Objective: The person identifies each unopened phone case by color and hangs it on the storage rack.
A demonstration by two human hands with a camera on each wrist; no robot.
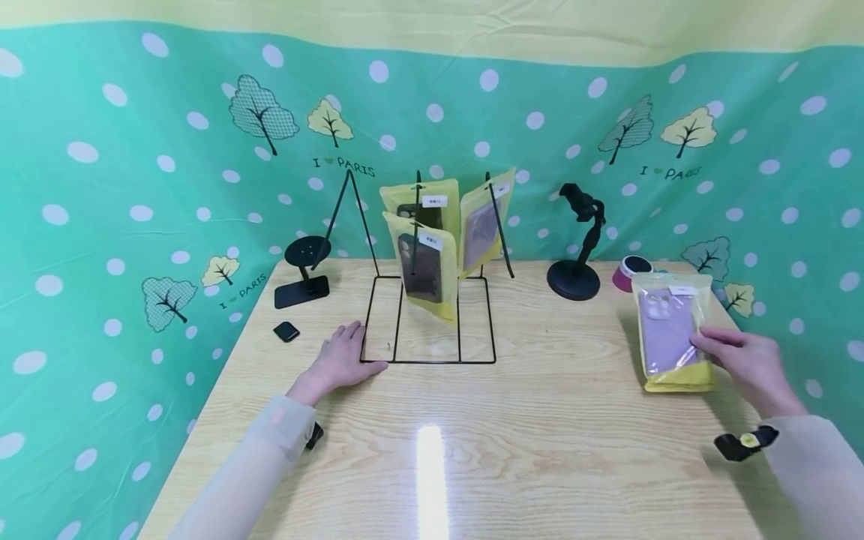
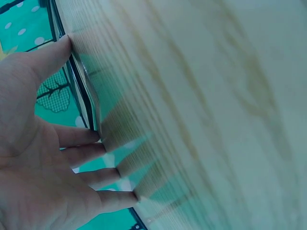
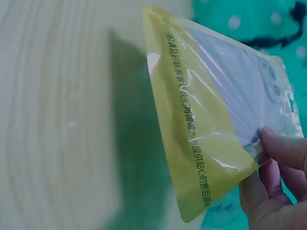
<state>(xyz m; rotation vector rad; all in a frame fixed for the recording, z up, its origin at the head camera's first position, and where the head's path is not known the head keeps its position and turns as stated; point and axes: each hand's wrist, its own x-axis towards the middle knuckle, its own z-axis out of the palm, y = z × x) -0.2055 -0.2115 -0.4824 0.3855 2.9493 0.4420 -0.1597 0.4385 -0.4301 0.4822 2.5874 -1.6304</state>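
Note:
At the right, my right hand pinches the side edge of a phone case in a clear and yellow bag. The case is light purple, and in the right wrist view the bag hangs tilted over the table, its yellow end printed with dark text. My left hand rests on the table at the front left corner of a black wire display rack. Its fingers are spread and straight, with the thumb right at the rack's front wire. Several bagged phone cases hang from the rack's hooks.
A black round-topped stand and a small black square item lie left of the rack. To its right stand a black phone holder and a roll with a magenta side. A patterned green cloth hangs around the wooden table.

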